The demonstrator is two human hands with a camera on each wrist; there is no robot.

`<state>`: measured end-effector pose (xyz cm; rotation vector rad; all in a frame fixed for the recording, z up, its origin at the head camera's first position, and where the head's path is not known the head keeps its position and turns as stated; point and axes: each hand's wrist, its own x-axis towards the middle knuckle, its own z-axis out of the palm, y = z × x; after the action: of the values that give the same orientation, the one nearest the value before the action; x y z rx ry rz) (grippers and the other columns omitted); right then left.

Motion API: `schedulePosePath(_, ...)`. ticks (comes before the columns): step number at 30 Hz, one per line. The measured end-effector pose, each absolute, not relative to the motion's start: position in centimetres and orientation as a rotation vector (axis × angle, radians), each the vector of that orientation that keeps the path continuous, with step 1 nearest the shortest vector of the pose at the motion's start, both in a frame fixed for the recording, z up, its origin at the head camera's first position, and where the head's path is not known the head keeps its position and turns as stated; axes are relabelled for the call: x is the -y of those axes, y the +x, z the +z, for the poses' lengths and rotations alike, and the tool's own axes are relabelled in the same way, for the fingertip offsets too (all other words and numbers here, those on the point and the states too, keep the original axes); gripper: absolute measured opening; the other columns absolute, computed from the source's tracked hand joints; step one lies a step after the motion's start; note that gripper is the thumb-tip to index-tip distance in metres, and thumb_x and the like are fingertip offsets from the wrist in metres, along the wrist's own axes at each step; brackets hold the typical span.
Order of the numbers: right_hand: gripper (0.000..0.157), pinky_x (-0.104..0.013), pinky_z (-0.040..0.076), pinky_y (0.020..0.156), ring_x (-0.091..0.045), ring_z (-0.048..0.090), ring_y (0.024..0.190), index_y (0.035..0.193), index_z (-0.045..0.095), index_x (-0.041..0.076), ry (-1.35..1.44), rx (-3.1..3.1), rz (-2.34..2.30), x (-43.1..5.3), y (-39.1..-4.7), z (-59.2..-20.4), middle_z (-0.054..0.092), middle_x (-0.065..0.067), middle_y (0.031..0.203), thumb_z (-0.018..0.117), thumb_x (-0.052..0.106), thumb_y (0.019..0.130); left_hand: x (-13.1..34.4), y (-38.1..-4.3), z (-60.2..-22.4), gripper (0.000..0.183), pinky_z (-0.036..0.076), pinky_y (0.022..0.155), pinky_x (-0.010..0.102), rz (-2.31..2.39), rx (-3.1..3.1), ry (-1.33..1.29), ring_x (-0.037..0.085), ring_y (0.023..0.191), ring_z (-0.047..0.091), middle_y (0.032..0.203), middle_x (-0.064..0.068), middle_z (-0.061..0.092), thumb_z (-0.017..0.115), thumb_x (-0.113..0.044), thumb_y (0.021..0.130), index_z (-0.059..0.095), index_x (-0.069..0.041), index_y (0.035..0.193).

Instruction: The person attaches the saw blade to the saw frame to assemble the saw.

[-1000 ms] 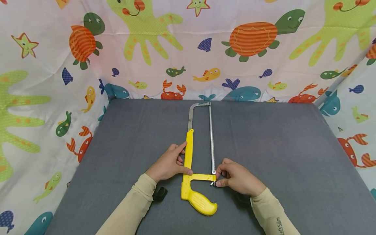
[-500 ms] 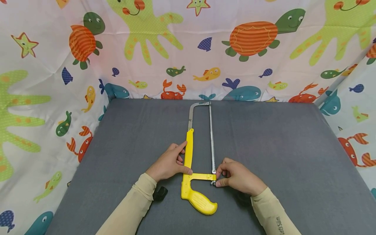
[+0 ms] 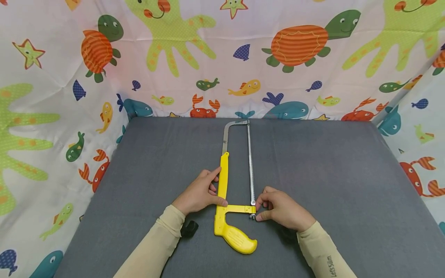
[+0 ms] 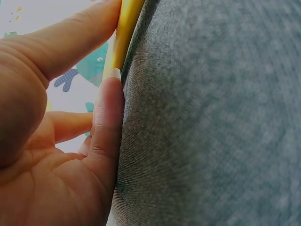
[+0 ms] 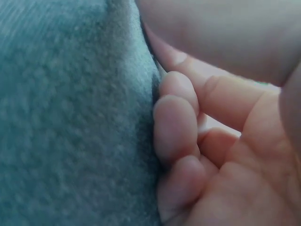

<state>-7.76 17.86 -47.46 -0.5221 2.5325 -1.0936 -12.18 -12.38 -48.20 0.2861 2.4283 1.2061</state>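
A yellow-handled hacksaw (image 3: 223,177) lies flat on the grey cloth in the head view, its blade (image 3: 250,166) on the right side and its handle toward me. My left hand (image 3: 199,194) holds the yellow frame by its left edge, thumb near the crossbar; the left wrist view shows a strip of the yellow frame (image 4: 126,33) against the fingers. At the blade's near end sits a small metal wing nut (image 3: 252,216). My right hand (image 3: 283,208) has thumb and index at this nut, other fingers curled. In the right wrist view the nut is hidden.
Grey cloth (image 3: 330,173) covers the table. A black object (image 3: 189,229) shows by the left wrist. A curtain printed with sea animals (image 3: 222,58) stands behind the table and along both sides.
The wing nut's wings have turned slightly at the right fingertips, and the right thumb has shifted a little. The left hand and the hacksaw stay in place.
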Motion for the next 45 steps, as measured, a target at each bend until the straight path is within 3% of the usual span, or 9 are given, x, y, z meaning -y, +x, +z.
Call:
schedulePosePath(11,0.027,-0.025,0.042,0.070,-0.010,0.050,0.078,0.082,0.075,0.025,-0.486,-2.544,-1.062,-17.59,-7.73,-47.45,0.051,0.000,0.085,0.100,0.028,0.073,12.48,-12.15,-48.31,0.122,0.054,0.085,0.026,1.198,-2.432,0.300,0.014,0.095,0.059,0.130,0.000,0.052,0.102,-0.034,0.075,0.029,-0.025,0.173)
schedulePosePath(14,0.029,-0.025,0.043,0.067,-0.012,0.051,0.077,0.075,0.074,0.027,-0.447,-2.505,-1.072,-17.67,-7.64,-47.38,0.052,-0.002,0.086,0.101,0.038,0.073,12.43,-12.17,-48.39,0.122,0.054,0.085,0.025,1.186,-2.438,0.294,0.013,0.096,0.059,0.130,-0.001,0.052,0.102,-0.035,0.075,0.029,-0.025,0.173)
schedulePosePath(20,0.036,-0.024,0.038,0.062,-0.013,0.047,0.073,0.068,0.074,0.029,-0.446,-2.518,-1.041,-17.47,-7.55,-47.48,0.051,-0.001,0.086,0.090,0.057,0.083,12.36,-12.21,-48.52,0.122,0.054,0.086,0.027,1.188,-2.446,0.294,0.013,0.095,0.059,0.130,-0.001,0.053,0.102,-0.035,0.075,0.030,-0.025,0.173)
schedulePosePath(39,0.016,-0.024,0.040,0.065,-0.009,0.048,0.074,0.076,0.080,0.024,-0.498,-2.444,-1.114,-17.50,-7.56,-47.44,0.052,-0.004,0.087,0.087,0.030,0.089,12.33,-12.29,-48.54,0.122,0.053,0.084,0.027,1.168,-2.457,0.290,0.014,0.094,0.058,0.131,-0.001,0.052,0.102,-0.035,0.075,0.030,-0.024,0.173)
schedulePosePath(45,0.016,-0.024,0.041,0.065,-0.009,0.050,0.074,0.082,0.077,0.025,-0.478,-2.451,-1.104,-17.70,-7.59,-47.13,0.053,-0.004,0.087,0.088,0.034,0.088,12.21,-12.30,-48.59,0.121,0.054,0.085,0.028,1.151,-2.461,0.272,0.014,0.095,0.059,0.130,-0.002,0.052,0.102,-0.035,0.075,0.030,-0.025,0.172)
